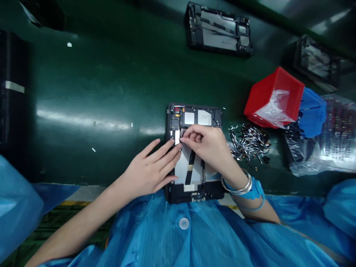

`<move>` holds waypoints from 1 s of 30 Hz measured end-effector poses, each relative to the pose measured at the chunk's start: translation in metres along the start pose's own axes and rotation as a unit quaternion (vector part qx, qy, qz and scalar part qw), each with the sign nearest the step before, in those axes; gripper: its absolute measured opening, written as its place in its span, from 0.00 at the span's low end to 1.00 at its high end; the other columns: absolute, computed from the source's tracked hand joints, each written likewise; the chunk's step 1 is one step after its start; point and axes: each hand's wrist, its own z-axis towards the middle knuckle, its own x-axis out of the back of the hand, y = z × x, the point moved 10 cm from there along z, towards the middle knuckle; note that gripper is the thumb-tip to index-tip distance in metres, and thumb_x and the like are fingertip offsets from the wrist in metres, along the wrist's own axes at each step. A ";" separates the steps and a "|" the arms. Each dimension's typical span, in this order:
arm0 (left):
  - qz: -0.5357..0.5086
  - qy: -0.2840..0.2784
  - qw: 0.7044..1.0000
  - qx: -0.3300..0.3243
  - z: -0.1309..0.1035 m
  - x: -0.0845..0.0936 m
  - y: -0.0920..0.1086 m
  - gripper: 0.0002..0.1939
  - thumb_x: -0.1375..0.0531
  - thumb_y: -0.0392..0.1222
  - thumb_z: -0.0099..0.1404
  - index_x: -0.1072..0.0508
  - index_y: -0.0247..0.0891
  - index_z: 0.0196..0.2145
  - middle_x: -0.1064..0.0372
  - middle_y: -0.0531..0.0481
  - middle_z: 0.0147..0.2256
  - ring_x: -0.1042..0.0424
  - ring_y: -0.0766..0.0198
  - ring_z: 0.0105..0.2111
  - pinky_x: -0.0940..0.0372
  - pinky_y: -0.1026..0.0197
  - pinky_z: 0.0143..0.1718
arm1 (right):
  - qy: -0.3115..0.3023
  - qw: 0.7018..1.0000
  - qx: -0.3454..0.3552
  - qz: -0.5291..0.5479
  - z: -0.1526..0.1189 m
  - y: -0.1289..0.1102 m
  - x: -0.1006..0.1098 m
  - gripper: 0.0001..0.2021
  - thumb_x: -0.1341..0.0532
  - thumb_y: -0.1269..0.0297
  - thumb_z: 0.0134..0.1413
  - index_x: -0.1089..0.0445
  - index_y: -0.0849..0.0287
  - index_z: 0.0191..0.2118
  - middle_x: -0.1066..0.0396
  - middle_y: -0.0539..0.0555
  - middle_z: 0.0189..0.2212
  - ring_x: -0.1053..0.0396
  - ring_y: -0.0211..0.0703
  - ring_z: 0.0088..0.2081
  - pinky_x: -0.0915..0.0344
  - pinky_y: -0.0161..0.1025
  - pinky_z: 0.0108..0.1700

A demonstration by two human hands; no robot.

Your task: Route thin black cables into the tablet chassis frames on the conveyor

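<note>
An opened tablet-like device (179, 172) lies at the table's front edge, with its inner parts and dark ribbon cables facing up. My left hand (151, 168) rests on its left side, fingers spread, fingertips beside a white strip (177, 137). Over the upper middle of the device is my right hand (207, 144), thumb and index finger pinched together near that strip. Whatever the pinch holds is too small to make out. Small dark and silvery parts (250, 142) lie in a loose pile just right of my right hand.
A red bin (261, 96) with clear plastic stands at the right, beside a blue bin (313, 111) and a clear bag of parts (338, 137). Stacked device frames (219, 31) sit at the back. Blue sleeves of other people show at both sides.
</note>
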 end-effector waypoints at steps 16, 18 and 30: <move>0.005 -0.009 1.000 -0.002 0.001 -0.003 0.003 0.23 0.50 0.51 0.71 0.28 0.32 0.53 0.34 0.41 0.57 0.34 0.49 0.58 0.43 0.45 0.60 | 0.106 0.910 0.304 -0.261 -0.056 -0.036 -0.004 0.15 0.48 0.71 0.64 0.26 0.61 0.48 0.30 0.55 0.27 0.37 0.41 0.31 0.44 0.38 0.28; 0.004 -0.010 1.000 -0.003 0.001 -0.004 0.004 0.23 0.49 0.51 0.71 0.28 0.33 0.53 0.34 0.41 0.57 0.34 0.48 0.57 0.43 0.45 0.59 | 0.122 0.940 0.254 -0.192 -0.044 -0.032 0.008 0.13 0.47 0.68 0.64 0.25 0.62 0.45 0.30 0.54 0.27 0.37 0.40 0.31 0.43 0.37 0.30; -0.007 -0.006 1.000 -0.008 0.000 -0.005 0.002 0.24 0.53 0.51 0.73 0.29 0.32 0.53 0.32 0.42 0.56 0.35 0.49 0.57 0.44 0.46 0.59 | 0.002 0.995 0.063 0.079 0.021 -0.004 0.004 0.04 0.36 0.67 0.51 0.27 0.59 0.28 0.36 0.46 0.20 0.43 0.33 0.24 0.46 0.35 0.31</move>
